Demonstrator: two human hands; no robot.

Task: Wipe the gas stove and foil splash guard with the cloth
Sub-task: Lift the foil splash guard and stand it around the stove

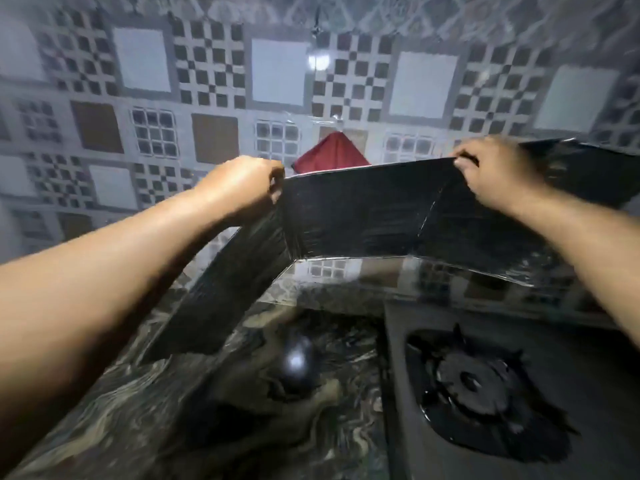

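A tiled wall [277, 74] of checkered, brown and white squares fills the upper half of the frame, its pattern blurred. Across the middle, the foil splash guard [363, 216] is lifted off the marbled table [173, 410], dark and folded in panels; its left panel slants down toward lower left, its lower edge clear of the table with wall visible beneath. The gas stove [485, 393] sits at lower right, one burner showing, close below the guard's right part. The left hand [246, 185] pinches the guard's top edge at the left fold, a closed grip; the right hand [491, 168] pinches the same edge further right, also closed on it. The red cloth [332, 154] shows just above the guard's top edge, between the hands. No writing can be read.
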